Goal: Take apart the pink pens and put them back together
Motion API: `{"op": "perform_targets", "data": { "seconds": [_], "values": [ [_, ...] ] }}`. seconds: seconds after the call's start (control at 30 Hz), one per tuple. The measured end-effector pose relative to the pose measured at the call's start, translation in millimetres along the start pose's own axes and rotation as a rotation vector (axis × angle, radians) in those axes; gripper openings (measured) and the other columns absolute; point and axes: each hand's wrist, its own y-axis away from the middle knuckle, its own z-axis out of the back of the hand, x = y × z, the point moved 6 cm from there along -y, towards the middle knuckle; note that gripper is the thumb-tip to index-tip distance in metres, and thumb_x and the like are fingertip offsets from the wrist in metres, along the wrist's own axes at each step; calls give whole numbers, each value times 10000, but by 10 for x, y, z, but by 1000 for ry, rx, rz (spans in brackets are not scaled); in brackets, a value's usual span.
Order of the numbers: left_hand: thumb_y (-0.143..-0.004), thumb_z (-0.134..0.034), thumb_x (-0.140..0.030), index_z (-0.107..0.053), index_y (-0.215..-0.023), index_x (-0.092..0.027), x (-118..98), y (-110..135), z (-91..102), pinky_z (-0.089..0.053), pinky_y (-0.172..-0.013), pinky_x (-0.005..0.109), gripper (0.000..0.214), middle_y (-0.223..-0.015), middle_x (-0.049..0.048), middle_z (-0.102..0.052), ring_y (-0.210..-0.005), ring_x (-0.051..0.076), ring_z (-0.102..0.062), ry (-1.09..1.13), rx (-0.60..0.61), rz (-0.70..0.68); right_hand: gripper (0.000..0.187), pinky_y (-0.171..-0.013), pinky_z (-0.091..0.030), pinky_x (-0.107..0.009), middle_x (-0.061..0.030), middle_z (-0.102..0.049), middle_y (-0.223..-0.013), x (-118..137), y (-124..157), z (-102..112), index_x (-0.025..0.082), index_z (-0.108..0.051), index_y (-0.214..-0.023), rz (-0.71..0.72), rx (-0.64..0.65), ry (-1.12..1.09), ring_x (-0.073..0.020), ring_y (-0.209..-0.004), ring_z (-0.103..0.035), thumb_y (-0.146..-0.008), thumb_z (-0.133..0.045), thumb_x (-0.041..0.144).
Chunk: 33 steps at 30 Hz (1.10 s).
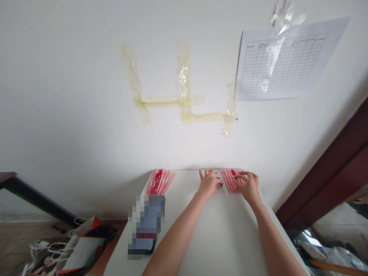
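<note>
My left hand (209,184) is over the table's far part, its fingers curled and a small red piece (220,181) at the fingertips. The exact kind of that piece is too small to make out. At the right, my right hand (249,186) reaches over a row of pink pens (227,182), several of them side by side, a red one among them. Its thumb and fingers pinch a thin red piece (232,177), partly hidden. Another bunch of pink pens (164,183), with red ones among them, lies at the table's far left corner.
The white table (218,237) stands against a wall with yellowed tape (184,76) and a taped paper sheet (284,65). A blurred-out phone (148,224) lies at the left. Bags (83,249) sit on the floor to the left; a dark red wooden frame (322,176) is at the right.
</note>
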Motion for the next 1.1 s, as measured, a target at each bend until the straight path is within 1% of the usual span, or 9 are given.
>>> {"op": "perform_targets", "data": {
  "seconds": [0.17, 0.27, 0.37, 0.47, 0.6, 0.73, 0.9, 1.0, 1.1],
  "values": [
    [-796, -680, -113, -766, -807, -353, -15, -41, 5, -44, -1165, 742, 255, -1320, 0, -594, -1330, 274, -416, 14, -17, -36, 252, -974, -380, -556, -117, -649, -1028, 40, 12, 4, 258, -761, -845, -7, -12, -2, -329, -1074, -481, -878, -607, 456],
    [-808, -675, -121, -761, -786, -336, -14, -45, -9, -58, -1169, 735, 232, -1308, -3, -609, -1321, 262, -431, 30, -24, -56, 231, -964, -390, -549, -114, -648, -1053, 43, 23, -15, 265, -761, -846, -14, -11, 4, -338, -1092, -458, -871, -617, 444],
    [-837, -661, -148, -757, -812, -332, -21, -38, 9, -94, -1177, 718, 208, -1291, -4, -622, -1304, 248, -448, 37, -57, -58, 226, -959, -400, -541, -119, -651, -1046, 29, 26, -22, 255, -759, -852, -18, -22, -3, -332, -1072, -466, -867, -627, 439],
    [-869, -642, -184, -754, -862, -338, -25, -17, 95, -99, -1189, 705, 191, -1275, 6, -629, -1297, 241, -451, 31, -131, -15, 225, -966, -399, -537, -120, -655, -1029, 67, 22, -37, 242, -747, -862, -6, -8, -26, -318, -1054, -488, -873, -620, 427],
    [-865, -666, -228, -752, -866, -325, -6, 51, 246, -82, -1193, 715, 129, -1277, 23, -615, -1307, 262, -435, 22, -205, 64, 201, -975, -402, -536, -103, -655, -1045, 223, 21, -50, 252, -724, -879, 23, 29, -68, -319, -1103, -485, -875, -621, 425],
    [-845, -696, -238, -748, -840, -311, 40, 187, 355, -132, -1175, 732, 90, -1273, 20, -616, -1294, 285, -444, 20, -229, 97, 167, -976, -423, -514, -88, -654, -1060, 404, 22, -38, 264, -703, -912, 60, 74, -129, -314, -1143, -487, -894, -601, 395],
    [-876, -658, -245, -730, -917, -281, 120, 419, 397, -253, -1186, 622, 90, -1204, 30, -646, -1221, 243, -504, 45, -250, 104, 134, -974, -438, -483, -66, -679, -991, 619, 10, -26, 258, -673, -918, 143, 158, -177, -283, -1081, -542, -915, -574, 349],
    [-871, -662, -245, -727, -939, -286, 151, 518, 389, -258, -1183, 610, 103, -1181, 28, -649, -1207, 240, -513, 38, -243, 112, 138, -983, -441, -480, -58, -688, -976, 722, 10, -20, 262, -670, -931, 164, 196, -182, -267, -1035, -569, -924, -564, 350],
    [-885, -644, -251, -721, -964, -291, 163, 560, 388, -241, -1190, 604, 117, -1132, 25, -663, -1186, 232, -526, 44, -235, 132, 128, -1042, -403, -504, -41, -694, -949, 803, 23, -20, 266, -661, -914, 184, 221, -171, -249, -987, -597, -925, -564, 348]
  ]
}}
